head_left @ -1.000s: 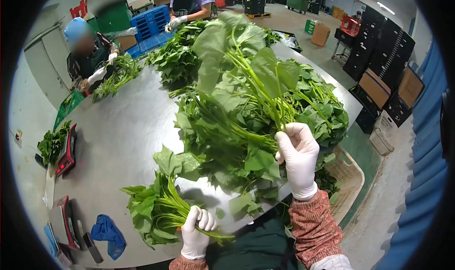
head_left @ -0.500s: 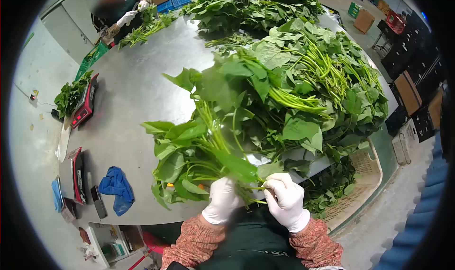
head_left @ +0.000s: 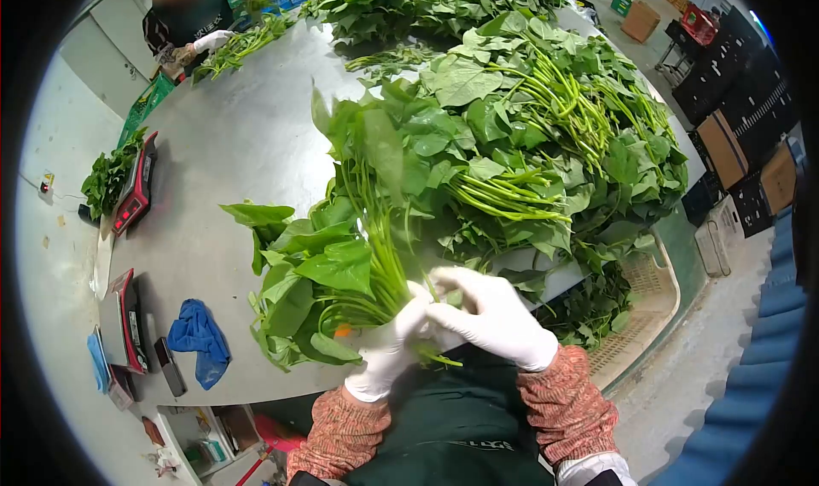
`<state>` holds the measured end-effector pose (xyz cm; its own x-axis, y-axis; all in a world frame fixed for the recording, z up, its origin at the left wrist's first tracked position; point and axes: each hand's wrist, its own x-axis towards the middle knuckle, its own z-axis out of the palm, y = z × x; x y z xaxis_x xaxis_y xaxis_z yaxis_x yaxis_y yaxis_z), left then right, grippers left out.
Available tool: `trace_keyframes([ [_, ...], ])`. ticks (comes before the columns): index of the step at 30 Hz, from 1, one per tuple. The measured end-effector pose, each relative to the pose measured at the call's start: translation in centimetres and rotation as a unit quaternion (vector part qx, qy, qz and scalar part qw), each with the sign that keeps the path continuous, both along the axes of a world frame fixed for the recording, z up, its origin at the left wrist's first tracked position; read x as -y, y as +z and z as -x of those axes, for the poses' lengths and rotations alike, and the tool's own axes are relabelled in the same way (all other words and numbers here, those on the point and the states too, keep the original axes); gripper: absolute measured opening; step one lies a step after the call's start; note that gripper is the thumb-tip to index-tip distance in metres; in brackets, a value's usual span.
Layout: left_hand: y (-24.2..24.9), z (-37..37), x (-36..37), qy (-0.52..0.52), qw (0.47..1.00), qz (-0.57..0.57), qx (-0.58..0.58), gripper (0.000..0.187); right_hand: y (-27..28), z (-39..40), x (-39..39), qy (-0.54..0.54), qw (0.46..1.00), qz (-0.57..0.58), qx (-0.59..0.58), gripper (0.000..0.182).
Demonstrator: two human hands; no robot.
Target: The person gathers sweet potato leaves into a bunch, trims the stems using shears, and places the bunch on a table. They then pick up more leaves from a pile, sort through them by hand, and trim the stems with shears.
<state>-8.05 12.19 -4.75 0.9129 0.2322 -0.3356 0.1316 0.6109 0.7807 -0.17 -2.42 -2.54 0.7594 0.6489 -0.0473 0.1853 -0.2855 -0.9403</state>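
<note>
My gloved left hand is wrapped round a bunch of leafy green stems, its leaves fanned out to the left and upward, over the table's near edge. Cut stem ends poke out below the fist. From the right, my gloved right hand meets the bunch, fingers curled and thumb bent in against the left hand. A thin leafy stem runs down to these fingertips; its upper leaf is blurred by motion. Just beyond lies a large heap of leafy greens with bundled pale stems.
On the metal table sit two red scales, a blue cloth and a dark slim object. A beige crate with greens stands low right. Across the table, a co-worker's gloved hand is on greens.
My right hand has moved up and left against the left hand and bunch. The bunch has swung slightly left and more upright. The co-worker's hands have moved apart.
</note>
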Motion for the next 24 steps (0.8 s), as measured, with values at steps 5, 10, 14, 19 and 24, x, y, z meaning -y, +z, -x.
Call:
trace_keyframes([
  [5,-0.5,0.8,-0.7,0.048,0.999,0.004,-0.009,0.011,-0.4,1.2,-0.9,-0.007,0.982,-0.106,-0.155,0.013],
  [10,-1.7,0.2,-1.8,0.104,0.993,0.052,-0.028,0.014,-0.1,1.3,4.0,-0.209,0.831,-0.51,-0.07,0.026],
  [14,-1.2,0.3,-2.3,0.069,0.996,0.053,0.003,0.013,0.8,-2.6,9.6,-0.237,0.717,-0.654,-0.047,0.069],
  [19,-1.1,0.6,-1.5,0.0,0.997,0.07,0.039,0.015,2.5,0.9,3.1,-0.147,0.959,-0.235,-0.065,0.037],
  [24,-0.4,1.6,-1.3,-0.074,0.992,0.037,0.092,0.021,-0.2,-1.0,-3.4,0.021,0.983,-0.089,-0.158,0.035],
])
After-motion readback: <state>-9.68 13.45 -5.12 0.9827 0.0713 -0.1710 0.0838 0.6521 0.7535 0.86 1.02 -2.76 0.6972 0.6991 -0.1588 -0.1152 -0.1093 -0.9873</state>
